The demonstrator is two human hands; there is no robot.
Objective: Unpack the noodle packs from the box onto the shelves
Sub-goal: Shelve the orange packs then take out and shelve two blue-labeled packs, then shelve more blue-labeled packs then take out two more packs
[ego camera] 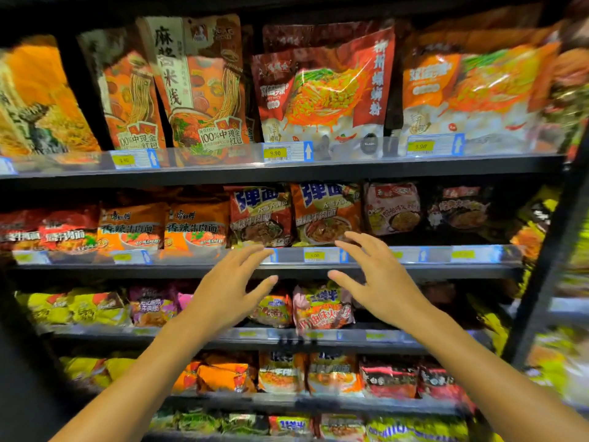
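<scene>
Fingers (255, 252) of the left hand (223, 291) are spread and nearly straight, grasping nothing, and those of the right hand (379, 275) are spread the same way, also released. Both palms face each other with a gap between them, raised in front of the rail of the second shelf (398, 271), as hands would be held to take or square up a pack from both sides. Just beyond the fingertips stand two orange and brown noodle packs (325, 215) with large blue characters, upright and side by side behind the price tag (315, 255); the hands do not appear to touch them. The box named in the task is nowhere in view, so it cannot be told how many packs are left to shelve. Packs on every shelf face forward behind a clear lip, which keeps them from sliding off and leaves the labels readable. Above, taller pouches (322, 87) lean back against the rows behind. Below the arms, further shelves carry yellow, purple and red packs (389, 378), partly blurred. To the right a dark upright post (548, 250) ends the bay
</scene>
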